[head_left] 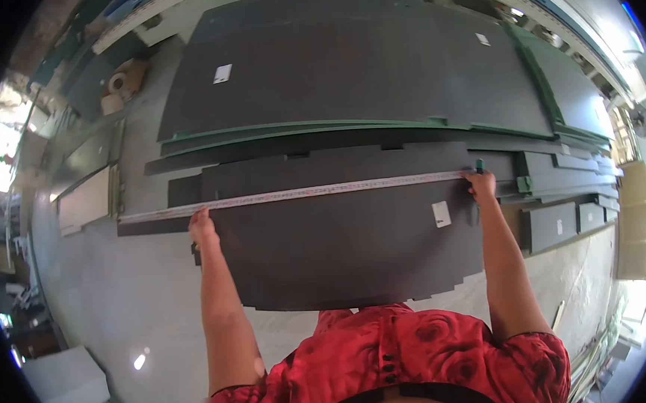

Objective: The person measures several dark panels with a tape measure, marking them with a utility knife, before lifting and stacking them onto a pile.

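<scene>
A long white measuring tape [330, 190] with fine markings stretches nearly straight across a dark grey panel [341, 249]. My left hand [204, 229] is closed at the tape's lower edge near the panel's left side, and the tape runs on past it to the left. Near the panel's right side, my right hand [481, 184] pinches the tape's right end. A small green-topped object [479, 166] sticks up beside the right fingertips; its lower part is hidden by the hand. A white label [441, 214] lies on the panel, left of my right forearm.
Large dark sheets with green edges [343, 65] are stacked beyond the panel. More dark panels [553, 226] lie to the right, by a pale board [633, 221]. A light board [85, 202] and a cardboard box [129, 79] stand on the left over grey floor [135, 297].
</scene>
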A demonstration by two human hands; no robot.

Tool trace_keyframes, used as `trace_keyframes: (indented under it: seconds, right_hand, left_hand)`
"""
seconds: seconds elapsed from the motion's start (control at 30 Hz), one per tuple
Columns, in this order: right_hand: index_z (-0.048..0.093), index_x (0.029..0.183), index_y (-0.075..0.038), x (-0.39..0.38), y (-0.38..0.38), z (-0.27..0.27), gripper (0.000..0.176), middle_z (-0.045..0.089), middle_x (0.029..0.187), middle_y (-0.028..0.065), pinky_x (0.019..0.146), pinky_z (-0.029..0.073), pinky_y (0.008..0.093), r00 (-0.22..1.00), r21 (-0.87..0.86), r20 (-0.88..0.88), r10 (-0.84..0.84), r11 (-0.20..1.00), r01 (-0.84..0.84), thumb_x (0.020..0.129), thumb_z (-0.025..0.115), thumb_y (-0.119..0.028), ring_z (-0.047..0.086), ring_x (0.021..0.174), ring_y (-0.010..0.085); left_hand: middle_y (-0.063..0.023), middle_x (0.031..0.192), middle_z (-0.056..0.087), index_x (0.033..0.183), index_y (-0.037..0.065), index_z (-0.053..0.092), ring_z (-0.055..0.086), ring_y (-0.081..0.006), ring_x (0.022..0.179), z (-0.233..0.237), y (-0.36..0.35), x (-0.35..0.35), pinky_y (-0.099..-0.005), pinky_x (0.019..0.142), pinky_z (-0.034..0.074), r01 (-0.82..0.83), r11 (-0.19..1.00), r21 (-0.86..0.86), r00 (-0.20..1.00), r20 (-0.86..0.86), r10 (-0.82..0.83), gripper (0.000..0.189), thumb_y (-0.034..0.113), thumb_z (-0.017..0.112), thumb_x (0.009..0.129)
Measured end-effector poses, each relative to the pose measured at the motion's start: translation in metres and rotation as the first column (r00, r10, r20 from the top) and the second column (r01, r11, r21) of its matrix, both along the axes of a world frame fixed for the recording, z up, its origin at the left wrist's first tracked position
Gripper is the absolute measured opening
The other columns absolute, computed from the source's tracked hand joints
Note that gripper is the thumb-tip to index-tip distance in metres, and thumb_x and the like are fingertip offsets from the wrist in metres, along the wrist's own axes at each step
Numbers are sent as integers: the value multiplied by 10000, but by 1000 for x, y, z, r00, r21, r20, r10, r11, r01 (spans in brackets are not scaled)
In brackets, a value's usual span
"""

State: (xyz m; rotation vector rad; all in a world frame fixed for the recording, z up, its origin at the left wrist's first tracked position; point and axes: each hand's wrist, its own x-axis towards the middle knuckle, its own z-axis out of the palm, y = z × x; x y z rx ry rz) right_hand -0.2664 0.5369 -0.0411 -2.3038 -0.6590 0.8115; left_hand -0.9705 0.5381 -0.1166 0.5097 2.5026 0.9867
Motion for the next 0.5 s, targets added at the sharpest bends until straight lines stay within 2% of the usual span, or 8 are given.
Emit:
trace_keyframes:
  seconds: [0.07,0.13,0.17,0.33,0.5]
  right_hand:
    - [522,713,-9,-1,-2,3,233,491,524,55,320,323,297,999,48,-51,-14,999,17,656,708,-137,475,385,150]
    - [522,715,-11,-1,-2,2,227,490,527,51,316,314,296,998,28,-47,-40,999,42,660,705,-134,473,383,148]
    - [523,716,-13,-1,-1,2,221,489,529,47,311,305,294,996,7,-34,-84,996,84,663,703,-131,470,381,145]
    - [534,745,-14,-6,0,7,217,500,555,41,314,304,293,997,-25,-21,-68,997,68,673,699,-135,479,391,142]
    - [540,777,-9,-4,-1,1,243,520,571,52,323,320,294,996,-29,65,-64,997,66,667,709,-145,480,393,146]
  left_hand:
    - [-69,1065,602,1055,220,611,498,-273,1081,40,-2,29,-510,1016,140,-17,987,-157,998,-57,8,426,507,571,743]
    - [-47,1073,599,1071,233,606,465,-261,1115,72,-3,53,-526,1007,154,-38,969,-243,996,-87,17,416,509,547,766]
    - [-47,1073,599,1071,233,606,465,-261,1115,72,-3,54,-526,1007,154,-53,969,-242,995,-92,32,416,509,547,766]
    - [-19,1095,590,1090,246,599,401,-269,1162,72,-3,54,-569,979,153,-26,966,-257,994,-111,-3,409,514,505,796]
    - [-34,1085,590,1090,243,596,384,-288,1166,65,-3,50,-569,970,148,-13,968,-251,996,-90,-10,411,510,504,793]
